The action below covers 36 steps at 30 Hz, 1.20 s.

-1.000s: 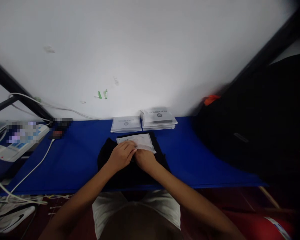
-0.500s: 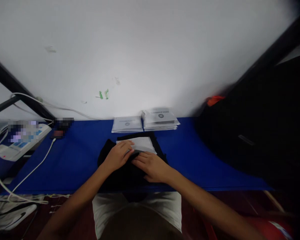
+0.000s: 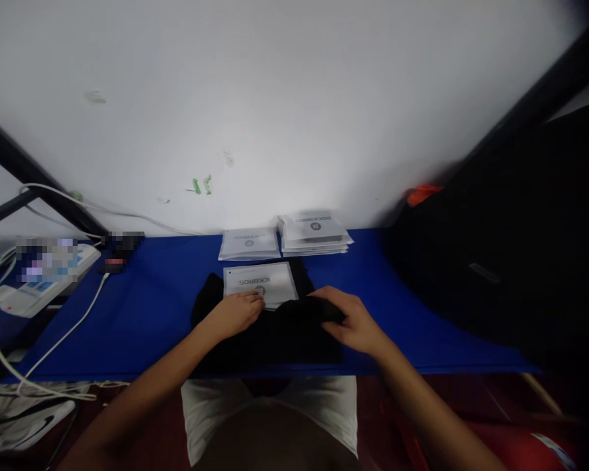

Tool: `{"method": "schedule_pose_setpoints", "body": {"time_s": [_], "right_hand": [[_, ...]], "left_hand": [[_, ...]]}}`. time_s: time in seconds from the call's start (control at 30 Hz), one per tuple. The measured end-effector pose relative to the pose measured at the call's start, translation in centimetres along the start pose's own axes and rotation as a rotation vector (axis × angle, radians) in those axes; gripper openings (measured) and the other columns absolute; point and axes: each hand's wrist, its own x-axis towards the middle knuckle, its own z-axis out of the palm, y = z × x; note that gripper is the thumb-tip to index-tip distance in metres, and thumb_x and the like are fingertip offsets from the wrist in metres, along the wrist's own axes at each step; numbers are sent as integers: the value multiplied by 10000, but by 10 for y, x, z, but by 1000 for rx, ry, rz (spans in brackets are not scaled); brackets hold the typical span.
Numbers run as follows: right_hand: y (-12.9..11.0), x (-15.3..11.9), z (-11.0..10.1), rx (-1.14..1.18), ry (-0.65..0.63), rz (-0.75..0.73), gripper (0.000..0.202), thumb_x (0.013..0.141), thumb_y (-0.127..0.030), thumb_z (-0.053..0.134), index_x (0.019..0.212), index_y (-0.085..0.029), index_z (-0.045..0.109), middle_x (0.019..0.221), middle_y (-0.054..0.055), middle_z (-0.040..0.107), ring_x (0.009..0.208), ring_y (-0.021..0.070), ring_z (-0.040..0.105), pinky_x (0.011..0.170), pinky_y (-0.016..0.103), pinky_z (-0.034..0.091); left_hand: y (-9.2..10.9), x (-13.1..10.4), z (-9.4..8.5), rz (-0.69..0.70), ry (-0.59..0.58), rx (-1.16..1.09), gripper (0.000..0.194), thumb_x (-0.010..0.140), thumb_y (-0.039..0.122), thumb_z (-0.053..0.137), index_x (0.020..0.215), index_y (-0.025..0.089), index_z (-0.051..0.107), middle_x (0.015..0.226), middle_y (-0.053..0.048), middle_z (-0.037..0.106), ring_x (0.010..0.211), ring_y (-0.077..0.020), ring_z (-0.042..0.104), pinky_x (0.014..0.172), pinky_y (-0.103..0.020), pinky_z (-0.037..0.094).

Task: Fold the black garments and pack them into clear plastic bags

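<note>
A white printed packet (image 3: 262, 280), its lettering upside down to me, lies on black cloth (image 3: 285, 340) in front of me. My left hand (image 3: 238, 311) rests over the packet's near edge with fingers stretched across it. At the right, my right hand (image 3: 351, 317) pinches an edge of the black cloth between thumb and fingers. That edge is bunched and lifted a little beside the packet's lower right corner. Dark folds hide the cloth's exact shape.
Behind stand a stack of similar packets (image 3: 319, 235) and a single packet (image 3: 249, 244) against the wall. A power strip (image 3: 49, 278) with white cables sits left on the blue table cover (image 3: 167, 294). A large black mass (image 3: 510, 248) fills the right.
My right hand has moved right from the packet and now grips the cloth edge. My left hand has slid slightly down, and more of the packet's print shows.
</note>
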Motion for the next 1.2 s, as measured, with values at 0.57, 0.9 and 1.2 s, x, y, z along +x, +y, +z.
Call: {"method": "schedule_pose_setpoints", "body": {"time_s": [0.57, 0.9, 1.2], "right_hand": [[9, -4, 23, 15, 64, -151, 467, 737, -138, 526, 1193, -237, 542, 1136, 97, 679, 1107, 289, 606, 940, 483, 455], [14, -15, 44, -204, -61, -174, 560, 588, 53, 415, 1060, -226, 531, 1351, 99, 572, 1334, 263, 440, 1039, 516, 355], [10, -5, 59, -330, 15, -276, 573, 738, -69, 549, 1297, -181, 495, 1357, 192, 474, 1280, 337, 435, 976, 550, 443]], "left_hand": [[-99, 28, -41, -409, 571, -41, 265, 947, 295, 460, 1028, 193, 691, 1214, -106, 685, 1189, -248, 599, 1061, -462, 437], [-78, 39, -12, -376, 241, -164, 570, 885, 554, 536, 1293, 158, 580, 1447, -148, 512, 1401, -321, 397, 1157, -499, 312], [48, 27, -9, -14, 158, -781, 1019, 668, 458, 835, 1486, 224, 275, 1455, -158, 427, 1345, -315, 443, 1130, -482, 373]]}}
